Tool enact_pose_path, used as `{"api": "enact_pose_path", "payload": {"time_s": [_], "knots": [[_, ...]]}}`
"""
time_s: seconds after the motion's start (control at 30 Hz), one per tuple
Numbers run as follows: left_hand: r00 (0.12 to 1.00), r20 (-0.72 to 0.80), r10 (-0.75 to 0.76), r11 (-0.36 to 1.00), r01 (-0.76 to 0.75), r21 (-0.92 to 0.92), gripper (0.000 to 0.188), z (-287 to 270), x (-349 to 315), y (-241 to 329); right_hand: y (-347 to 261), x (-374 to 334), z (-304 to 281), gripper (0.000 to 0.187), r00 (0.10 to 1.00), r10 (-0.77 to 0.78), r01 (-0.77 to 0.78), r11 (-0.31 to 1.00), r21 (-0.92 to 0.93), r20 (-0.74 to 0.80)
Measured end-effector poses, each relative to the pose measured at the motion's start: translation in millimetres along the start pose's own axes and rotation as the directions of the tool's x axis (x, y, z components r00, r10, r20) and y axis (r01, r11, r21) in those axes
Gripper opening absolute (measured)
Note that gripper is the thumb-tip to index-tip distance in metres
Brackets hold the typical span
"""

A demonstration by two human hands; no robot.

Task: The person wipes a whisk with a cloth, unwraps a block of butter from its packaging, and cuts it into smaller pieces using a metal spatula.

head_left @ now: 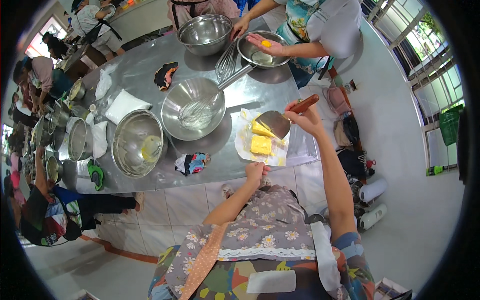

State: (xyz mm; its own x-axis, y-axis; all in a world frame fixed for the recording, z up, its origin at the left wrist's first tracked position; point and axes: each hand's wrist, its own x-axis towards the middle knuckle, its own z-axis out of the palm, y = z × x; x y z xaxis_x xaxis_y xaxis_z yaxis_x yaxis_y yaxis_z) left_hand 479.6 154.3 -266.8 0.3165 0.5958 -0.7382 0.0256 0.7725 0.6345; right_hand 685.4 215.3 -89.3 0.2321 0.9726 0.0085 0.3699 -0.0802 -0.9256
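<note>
My right hand (306, 120) grips a broad metal spatula with a brown handle (304, 103). Its flat blade (275, 124) lies over the far piece of a yellow block that looks like butter (261, 129). A second yellow piece (261, 145) sits just nearer to me, and both rest on opened white wrapping paper (275, 158) on the metal table. Curled into a fist at the table's near edge, my left hand (256, 171) is close to the paper's lower corner; nothing shows in it.
Left of the butter stands a steel bowl (172, 95) with a whisk (197, 114); another bowl (120, 145) holds something pale yellow. Across the table (215, 155), a person's hand (272, 47) holds an egg yolk over a steel pan (248, 46). Cloths and white bags lie farther left.
</note>
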Motion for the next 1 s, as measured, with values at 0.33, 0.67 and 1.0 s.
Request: {"api": "enact_pose_path", "payload": {"time_s": [0.33,0.67,1.0], "knots": [[0.999,-0.036,0.034,0.998,-0.032,0.063,0.013,-7.3,8.2,-12.4,10.1,-10.0,-50.7,0.017,0.944,0.015,0.053,0.979,0.197,-0.330],[0.999,-0.024,0.027,0.998,-0.026,0.056,0.017,-3.2,0.4,1.9,77.8,-63.3,-69.8,0.024,0.765,0.410,-0.079,0.826,0.558,-0.497],[0.998,-0.010,0.056,0.961,-0.051,0.272,0.018,-27.9,-2.9,23.8,99.6,-72.7,-65.1,0.025,0.719,0.494,-0.059,0.744,0.666,-0.488]]}}
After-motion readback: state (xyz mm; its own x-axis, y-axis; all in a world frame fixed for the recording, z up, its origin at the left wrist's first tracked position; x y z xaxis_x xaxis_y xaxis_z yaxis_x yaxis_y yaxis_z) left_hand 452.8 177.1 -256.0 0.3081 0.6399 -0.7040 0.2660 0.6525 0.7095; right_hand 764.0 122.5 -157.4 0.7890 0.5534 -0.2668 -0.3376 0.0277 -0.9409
